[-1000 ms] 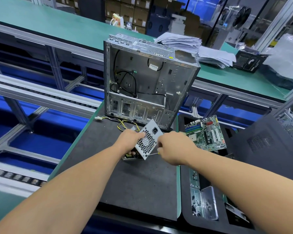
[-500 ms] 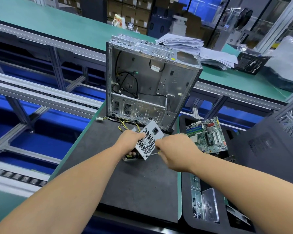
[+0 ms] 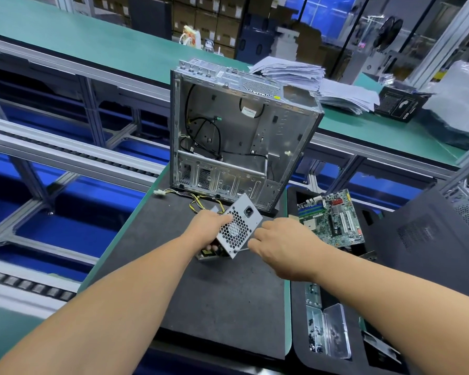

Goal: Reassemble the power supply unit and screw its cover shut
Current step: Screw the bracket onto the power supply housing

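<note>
Left hand (image 3: 206, 230) grips the power supply (image 3: 237, 226); right hand (image 3: 279, 246) pinches a thin tool (image 3: 241, 249) (handle hidden).

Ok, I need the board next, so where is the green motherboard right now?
In the head view the green motherboard lies on the black tray at the right, just beyond the right hand and right of the open metal computer case.

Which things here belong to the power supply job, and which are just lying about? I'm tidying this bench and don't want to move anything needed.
In use:
power supply unit, gripped by the left hand
screwdriver, its tip at the unit's lower corner, held in the right hand
yellow and black cable bundle

Lying about:
empty computer case
motherboard
paper stacks
clear plastic parts box
</note>
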